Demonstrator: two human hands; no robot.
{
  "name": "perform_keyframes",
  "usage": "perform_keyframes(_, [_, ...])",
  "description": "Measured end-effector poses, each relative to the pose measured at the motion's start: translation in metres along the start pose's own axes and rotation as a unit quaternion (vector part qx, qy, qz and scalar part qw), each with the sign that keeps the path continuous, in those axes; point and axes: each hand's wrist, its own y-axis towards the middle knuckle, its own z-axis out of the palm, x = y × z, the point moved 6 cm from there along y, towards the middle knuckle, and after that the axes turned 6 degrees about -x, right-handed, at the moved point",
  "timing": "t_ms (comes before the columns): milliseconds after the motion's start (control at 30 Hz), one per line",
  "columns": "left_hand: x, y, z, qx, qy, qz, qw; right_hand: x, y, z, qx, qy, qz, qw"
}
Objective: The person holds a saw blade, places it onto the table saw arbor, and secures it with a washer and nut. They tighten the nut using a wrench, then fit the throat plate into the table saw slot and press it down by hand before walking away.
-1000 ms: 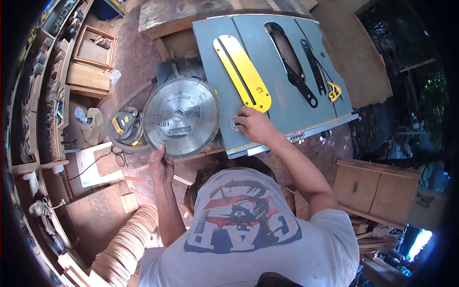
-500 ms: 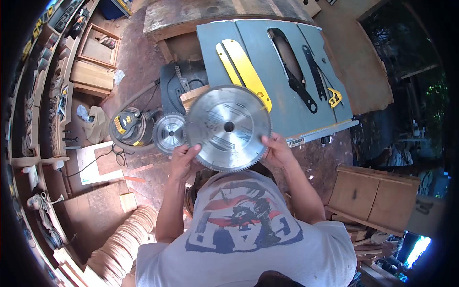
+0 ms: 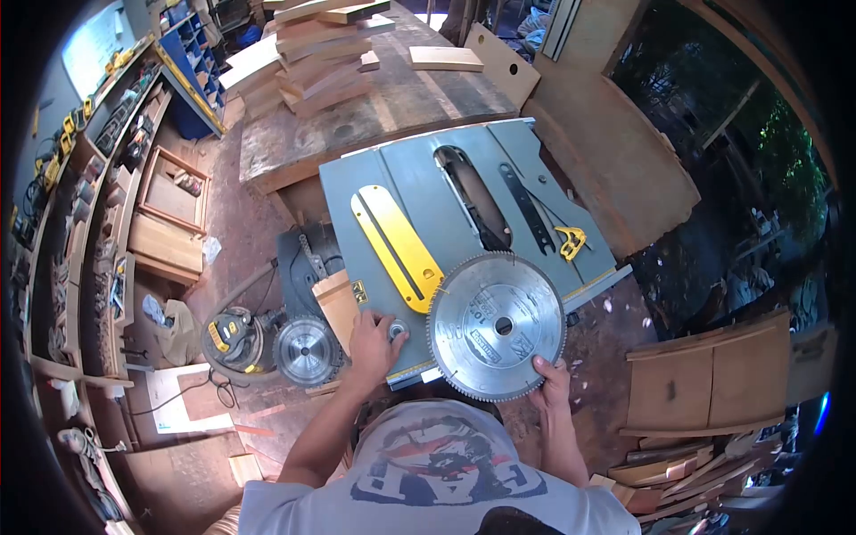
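My right hand (image 3: pixel 554 385) grips the lower right edge of a large circular saw blade (image 3: pixel 473 308), thumb on its printed face. The blade is tilted toward me, over the front edge of a grey table saw top (image 3: pixel 406 276). At the front left of that top, my left hand (image 3: pixel 374 346) has its thumb and fingers closed around a small round metal piece with a hole (image 3: pixel 397 331), like a washer or nut. A yellow throat plate (image 3: pixel 385 241) lies just behind the blade. A smaller saw blade (image 3: pixel 306 351) is left of my left hand.
Black wrenches or bars (image 3: pixel 526 209) and a yellow-handled tool (image 3: pixel 571 242) lie by the saw's opening (image 3: pixel 473 196). A wooden workbench (image 3: pixel 267 152) with stacked boards (image 3: pixel 325 53) stands behind. A yellow-black power tool (image 3: pixel 227 334) sits on the left; shelves (image 3: pixel 85 232) line the wall.
My left hand has let go of the large blade and moved to the small metal piece on the saw top. My right hand has brought the blade right and lower. The view has tilted upward.
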Motion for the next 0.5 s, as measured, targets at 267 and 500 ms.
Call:
perform_keyframes(267, [0.017, 0.002, 0.014, 0.083, -0.061, -0.135, 0.985, -0.017, -0.006, 0.002, 0.004, 0.073, 0.046, 0.996])
perform_keyframes(500, [-0.003, -0.017, 0.025, 0.088, -0.629, -0.396, 0.663, -0.014, 0.008, 0.053, 0.087, 0.073, 0.099, 0.989])
